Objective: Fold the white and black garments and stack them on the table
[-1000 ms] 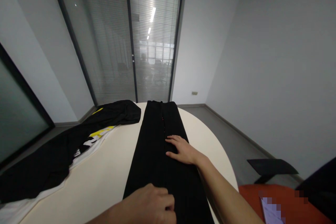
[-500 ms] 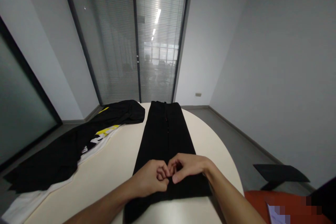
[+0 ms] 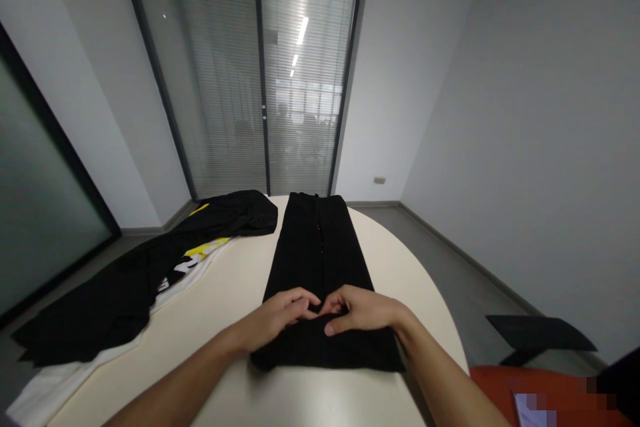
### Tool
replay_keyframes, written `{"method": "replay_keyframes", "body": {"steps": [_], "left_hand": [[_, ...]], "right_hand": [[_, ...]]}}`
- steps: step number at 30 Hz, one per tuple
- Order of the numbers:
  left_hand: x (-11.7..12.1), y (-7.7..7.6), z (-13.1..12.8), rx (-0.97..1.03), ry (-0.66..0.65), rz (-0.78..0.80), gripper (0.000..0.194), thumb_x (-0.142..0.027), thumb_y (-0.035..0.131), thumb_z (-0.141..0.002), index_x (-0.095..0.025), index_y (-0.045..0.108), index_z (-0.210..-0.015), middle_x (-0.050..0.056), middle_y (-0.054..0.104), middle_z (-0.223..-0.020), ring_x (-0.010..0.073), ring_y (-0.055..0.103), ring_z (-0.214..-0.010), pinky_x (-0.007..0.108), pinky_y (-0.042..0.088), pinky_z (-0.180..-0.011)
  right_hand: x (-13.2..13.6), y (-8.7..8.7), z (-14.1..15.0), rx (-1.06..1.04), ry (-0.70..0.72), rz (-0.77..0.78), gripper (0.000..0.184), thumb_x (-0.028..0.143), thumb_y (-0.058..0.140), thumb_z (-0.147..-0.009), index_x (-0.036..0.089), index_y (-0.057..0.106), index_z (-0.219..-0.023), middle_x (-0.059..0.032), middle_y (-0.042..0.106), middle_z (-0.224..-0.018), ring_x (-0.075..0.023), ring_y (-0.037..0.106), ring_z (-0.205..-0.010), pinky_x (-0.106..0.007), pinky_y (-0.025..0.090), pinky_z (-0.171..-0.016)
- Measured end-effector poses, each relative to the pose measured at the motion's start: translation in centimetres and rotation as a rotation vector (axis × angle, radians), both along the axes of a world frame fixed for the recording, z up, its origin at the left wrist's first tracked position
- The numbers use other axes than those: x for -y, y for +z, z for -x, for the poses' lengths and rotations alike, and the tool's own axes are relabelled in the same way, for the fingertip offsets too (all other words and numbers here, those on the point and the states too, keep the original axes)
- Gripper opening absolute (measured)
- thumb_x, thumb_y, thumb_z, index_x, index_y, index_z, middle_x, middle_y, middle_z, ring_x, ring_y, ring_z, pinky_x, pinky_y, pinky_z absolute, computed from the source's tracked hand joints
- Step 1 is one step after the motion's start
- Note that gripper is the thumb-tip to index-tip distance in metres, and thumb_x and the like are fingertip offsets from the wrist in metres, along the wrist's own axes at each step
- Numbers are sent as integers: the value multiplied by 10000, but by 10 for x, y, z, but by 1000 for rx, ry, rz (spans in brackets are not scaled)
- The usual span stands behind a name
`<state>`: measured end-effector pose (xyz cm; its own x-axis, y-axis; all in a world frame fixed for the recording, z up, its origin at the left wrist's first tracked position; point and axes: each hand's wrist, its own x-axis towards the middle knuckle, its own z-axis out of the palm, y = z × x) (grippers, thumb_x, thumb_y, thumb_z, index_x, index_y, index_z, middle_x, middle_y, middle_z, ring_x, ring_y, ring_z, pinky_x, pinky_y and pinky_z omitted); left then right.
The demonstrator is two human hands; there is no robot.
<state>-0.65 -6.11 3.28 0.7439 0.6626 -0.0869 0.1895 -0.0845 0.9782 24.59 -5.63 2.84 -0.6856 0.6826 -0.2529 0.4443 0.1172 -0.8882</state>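
A long black garment (image 3: 345, 260), perhaps a skirt, lies flat with a lengthwise line of small dots like buttons down its middle. My left hand (image 3: 283, 313) rests over its near part, fingers stretched toward the centre line. Opposite it, my right hand (image 3: 363, 310) is bent at the wrist. Its fingers curve down to the cloth, and a gap shows between them and the thumb. The fingertips of both hands nearly meet over the centre line. No cloth is visibly pinched, though the undersides of the fingers are hidden.
A round cream table (image 3: 215, 293) carries the garment. At the left lies another black garment (image 3: 115, 293) with yellow and white print, above white cloth (image 3: 55, 390). An orange-red chair (image 3: 500, 387) with a black armrest (image 3: 540, 333) stands at the right. Blinds-covered glass panels (image 3: 305, 113) are behind.
My left hand has loosened from a curled grip, its fingers straightening. The garment's near left corner, which hung lower, now lies further up, and its near edge is straighter. My right hand has barely moved.
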Motion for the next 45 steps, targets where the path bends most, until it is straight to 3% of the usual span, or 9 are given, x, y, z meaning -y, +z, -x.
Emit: {"method": "replay_keyframes", "body": {"steps": [3,7,12,17,26,32,37,40,45], "left_hand": [[-8,6,19,66,-70,-3,626,-625,468,-934,-224,475,-1415,109,568,-1413,252,517,-1283,407,343,-1094],[-19,3,31,3,-41,-135,841,-513,710,-814,-238,343,-1520,95,420,-1543,275,406,-1386,424,273,-1163],[-28,-7,24,-71,154,-197,516,-417,661,-839,-140,626,-1272,88,701,-1189,275,623,-1090,380,469,-984],[-29,-7,25,-204,130,-199,360,-419,618,-851,-127,690,-1050,61,728,-1026,252,642,-944,333,497,-860],[-28,7,42,-220,-242,48,264,-422,700,-743,-176,608,-726,-39,555,-676,107,462,-626,205,388,-580],[-28,8,46,-375,-367,61,285,-441,725,-690,-185,606,-655,-35,525,-612,105,462,-569,211,385,-534],[-21,15,48,-450,-489,135,269,-452,753,-643,-205,662,-698,-26,607,-641,145,517,-575,242,426,-506],[-22,19,50,-341,-409,96,249,-416,766,-652,-191,685,-720,-30,637,-663,146,543,-613,242,459,-572],[-32,16,45,-25,-11,88,365,-479,737,-749,-150,726,-908,32,746,-908,234,658,-896,342,506,-872]], "right_hand": [[-4,2,-8,-67,-105,-31,476,545,717,-789,134,714,-1029,-7,670,-828,-114,549,-693,-225,403,-642],[-8,4,-15,-88,-219,-111,458,558,688,-814,127,698,-967,-20,670,-826,-136,574,-721,-250,432,-673],[-8,4,-15,-99,-272,-264,375,509,669,-849,156,699,-970,-10,660,-853,-143,564,-770,-266,433,-734],[-10,-1,-11,-72,-263,-241,364,501,676,-844,152,686,-944,4,626,-805,-131,532,-727,-251,410,-687],[4,5,-7,-76,57,109,429,494,786,-739,146,624,-931,37,564,-825,-78,466,-687,-201,355,-628],[18,14,14,-52,255,192,497,538,822,-672,157,561,-856,67,508,-758,-58,433,-651,-187,350,-602],[29,14,29,-73,368,345,665,708,775,-585,162,565,-902,29,586,-849,-87,542,-691,-194,418,-613],[26,17,24,-71,269,262,614,651,795,-627,157,586,-926,49,571,-780,-61,485,-606,-181,370,-552],[9,35,9,-83,-53,-79,353,488,683,-849,157,621,-952,22,593,-816,-96,511,-704,-201,403,-623]]}}
